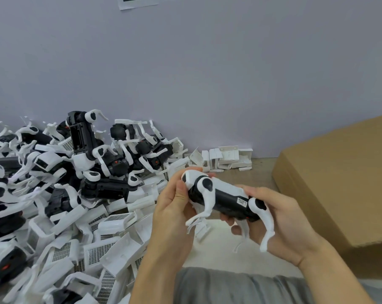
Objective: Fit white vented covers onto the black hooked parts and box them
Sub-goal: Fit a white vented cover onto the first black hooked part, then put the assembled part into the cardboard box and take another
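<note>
While both hands work above floor, left hand (174,212) grips head end of black hooked part (223,199), right hand (275,220) cradles tail end, fingers curled under. Pile of hooked parts (82,163) and white vented covers (102,251) left; cardboard box (339,183) right.

The left hand (174,211) covers the near end of the black part (220,199), and the right hand (271,222) hides its underside and far end, so whether a cover sits beneath cannot be told. The label (242,202) on it is too small to read. Left of the hands, the pile (60,194) runs off the left and bottom edges. Right of them, the box (339,183) is cut by the right edge. Above, a paper (139,2) on the wall is cropped at the top.
</note>
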A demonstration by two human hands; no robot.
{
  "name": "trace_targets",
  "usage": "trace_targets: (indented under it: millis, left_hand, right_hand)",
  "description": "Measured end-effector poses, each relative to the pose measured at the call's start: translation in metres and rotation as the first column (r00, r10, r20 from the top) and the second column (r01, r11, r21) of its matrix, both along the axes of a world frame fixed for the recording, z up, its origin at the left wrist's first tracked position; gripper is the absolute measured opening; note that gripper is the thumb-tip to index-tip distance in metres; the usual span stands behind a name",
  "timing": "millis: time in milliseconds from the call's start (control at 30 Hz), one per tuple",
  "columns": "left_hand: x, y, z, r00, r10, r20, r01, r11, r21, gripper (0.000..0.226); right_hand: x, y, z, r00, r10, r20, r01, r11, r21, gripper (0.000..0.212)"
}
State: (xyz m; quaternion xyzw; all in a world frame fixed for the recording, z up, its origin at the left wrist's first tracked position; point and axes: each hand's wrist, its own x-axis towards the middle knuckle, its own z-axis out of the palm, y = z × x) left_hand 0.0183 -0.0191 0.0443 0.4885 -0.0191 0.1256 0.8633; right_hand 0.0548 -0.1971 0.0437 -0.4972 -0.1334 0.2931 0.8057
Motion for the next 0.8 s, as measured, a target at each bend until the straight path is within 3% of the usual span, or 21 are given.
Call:
trace_targets:
  millis: [100,200,300,400,467,500,567,633,667,733,800]
  left_hand:
    - [0.002,0.005,0.002,0.997,-0.063,-0.044,0.063,0.998,-0.002,0.034]
    - [0.007,0.005,0.002,0.984,-0.05,-0.171,0.065,0.995,0.079,0.031]
    - [0.005,0.003,-0.003,0.989,0.045,-0.138,-0.032,0.995,0.099,0.039]
    - [0.003,0.006,-0.006,0.982,0.076,-0.175,-0.056,0.991,0.119,0.044]
    - [0.004,0.004,-0.007,0.978,0.008,-0.21,0.017,0.993,0.118,0.042]
    - [0.004,0.003,-0.006,0.975,-0.012,-0.221,0.033,0.995,0.093,0.043]
    - [0.004,0.004,-0.004,0.978,-0.039,-0.203,0.034,0.999,-0.026,0.047]
    - [0.005,0.005,-0.005,0.984,-0.008,-0.178,-0.011,0.994,-0.107,0.048]
    - [0.006,0.004,-0.006,0.981,0.027,-0.193,-0.048,0.993,-0.106,0.044]
    - [0.009,0.003,-0.009,0.966,0.085,-0.243,-0.106,0.992,-0.074,0.034]
    - [0.01,0.001,-0.012,0.954,0.117,-0.276,-0.13,0.991,-0.031,0.025]
  right_hand:
    - [0.0,-0.005,0.012,0.974,-0.103,0.201,0.14,0.973,-0.185,0.036]
    - [-0.002,-0.005,0.021,0.931,-0.12,0.344,0.267,0.867,-0.42,0.03]
    - [-0.012,-0.007,0.034,0.891,0.069,0.449,0.253,0.746,-0.616,0.036]
    - [-0.019,-0.004,0.043,0.771,0.293,0.566,0.37,0.518,-0.771,0.022]
    - [-0.02,-0.003,0.041,0.748,0.305,0.589,0.46,0.4,-0.793,0.02]
    - [-0.02,-0.005,0.04,0.759,0.293,0.582,0.463,0.387,-0.798,0.023]
    - [-0.018,-0.015,0.041,0.836,0.157,0.526,0.379,0.529,-0.759,0.018]
    - [-0.015,-0.031,0.044,0.903,-0.076,0.422,0.331,0.751,-0.572,0.013]
    - [-0.01,-0.04,0.046,0.897,-0.226,0.381,0.393,0.802,-0.45,0.014]
    - [0.003,-0.058,0.054,0.796,-0.546,0.262,0.597,0.779,-0.19,0.014]
    - [0.019,-0.079,0.07,0.649,-0.756,0.081,0.756,0.653,0.045,0.012]
